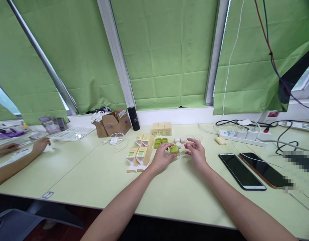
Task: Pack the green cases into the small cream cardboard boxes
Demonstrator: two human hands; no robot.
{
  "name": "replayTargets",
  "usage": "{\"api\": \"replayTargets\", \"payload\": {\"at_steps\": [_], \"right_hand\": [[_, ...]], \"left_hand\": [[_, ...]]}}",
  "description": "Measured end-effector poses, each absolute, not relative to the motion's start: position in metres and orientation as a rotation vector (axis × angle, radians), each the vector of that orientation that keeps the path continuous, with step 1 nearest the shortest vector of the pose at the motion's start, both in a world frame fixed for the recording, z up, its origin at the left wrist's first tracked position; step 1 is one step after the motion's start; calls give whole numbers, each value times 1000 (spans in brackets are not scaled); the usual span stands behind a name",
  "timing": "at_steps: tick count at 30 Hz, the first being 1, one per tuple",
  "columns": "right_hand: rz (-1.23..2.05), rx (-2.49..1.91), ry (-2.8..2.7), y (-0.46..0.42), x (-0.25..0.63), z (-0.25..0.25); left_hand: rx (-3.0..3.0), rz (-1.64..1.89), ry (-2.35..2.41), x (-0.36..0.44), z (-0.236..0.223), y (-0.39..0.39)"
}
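My left hand (162,157) grips a small green square case (173,149) between thumb and fingers, just above the table. Close by on the right, my right hand (196,152) has its fingers bent and apart, with nothing visible in them. Beyond my left hand sit several green square pieces (157,145). Small white rounded pieces (179,140) lie behind the gap between my hands. Left of my left hand stand several open cream boxes (141,153) with green square windows. Clear round containers (198,137) are partly hidden behind my right hand.
Closed cream boxes (161,129) stand at the back, near a black bottle (133,118) and a cardboard box (116,123). Two phones (241,171) and a power strip (244,136) with cables lie right. Another person's hands (40,146) work at far left.
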State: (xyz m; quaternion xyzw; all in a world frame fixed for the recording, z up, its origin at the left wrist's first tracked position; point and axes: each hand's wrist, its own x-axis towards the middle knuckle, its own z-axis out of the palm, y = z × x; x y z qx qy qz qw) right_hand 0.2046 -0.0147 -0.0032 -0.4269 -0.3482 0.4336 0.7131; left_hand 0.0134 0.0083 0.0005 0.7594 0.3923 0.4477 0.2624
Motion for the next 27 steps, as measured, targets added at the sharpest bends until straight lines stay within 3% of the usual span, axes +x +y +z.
{"api": "replayTargets", "payload": {"at_steps": [27], "right_hand": [[952,-991,-823,-17,201,-4]], "left_hand": [[2393,1031,1207,14,-3,0]]}}
